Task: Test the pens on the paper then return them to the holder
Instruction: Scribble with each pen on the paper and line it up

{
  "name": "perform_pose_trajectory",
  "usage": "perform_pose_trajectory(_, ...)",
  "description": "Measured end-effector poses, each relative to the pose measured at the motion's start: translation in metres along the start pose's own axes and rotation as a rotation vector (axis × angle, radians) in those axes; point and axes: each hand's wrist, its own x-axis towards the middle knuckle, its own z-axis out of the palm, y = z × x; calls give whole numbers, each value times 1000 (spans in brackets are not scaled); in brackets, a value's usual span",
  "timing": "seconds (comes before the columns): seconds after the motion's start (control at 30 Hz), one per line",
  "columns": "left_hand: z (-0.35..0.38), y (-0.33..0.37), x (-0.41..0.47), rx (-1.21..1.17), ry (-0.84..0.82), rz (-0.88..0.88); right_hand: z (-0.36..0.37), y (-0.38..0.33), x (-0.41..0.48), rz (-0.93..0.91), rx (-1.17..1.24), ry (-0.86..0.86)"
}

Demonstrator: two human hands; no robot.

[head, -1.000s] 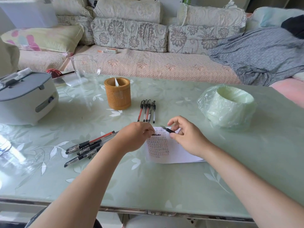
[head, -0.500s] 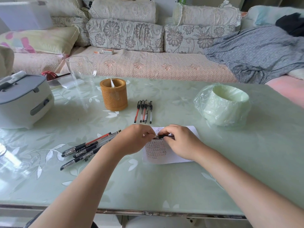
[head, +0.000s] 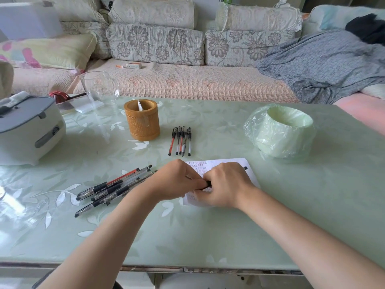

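I am holding a black pen point(head: 207, 183) between both hands over the paper point(head: 228, 163). My left grip point(head: 177, 182) is pinching one end of it, and my right grip point(head: 226, 185) is curling round the barrel, whose far end is poking out beyond my knuckles. The paper is lying flat on the desk point(head: 208, 236). A row of five pens point(head: 180, 141) is lying just right of the holder point(head: 142, 122), which is standing upright. A pile of pens point(head: 112, 188) is lying beside my left wrist.
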Motion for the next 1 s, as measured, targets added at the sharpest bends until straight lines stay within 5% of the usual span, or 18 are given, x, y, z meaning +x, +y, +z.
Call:
perform_pose_trajectory(0.17, -2, -3, 3, -33, -12, -23, 5, -2, -1, -16, 98, 24)
perform_pose_trajectory(0.33, -13, -20, 13, 110, 231, 5, 11, 1, 8, -5, 421, 28)
perform_pose_trajectory(0.47, -27, -39, 16, 108, 362, 23, 15, 0, 15, 50, 458, 49)
perform_pose_trajectory(0.63, -41, -62, 4, 185, 358, -47, 13, -1, 11, 116, 392, -13)
perform_pose_trajectory(1.0, -48, -81, -27, 613, 266, -127, 17, -6, 28, 424, 546, 190)
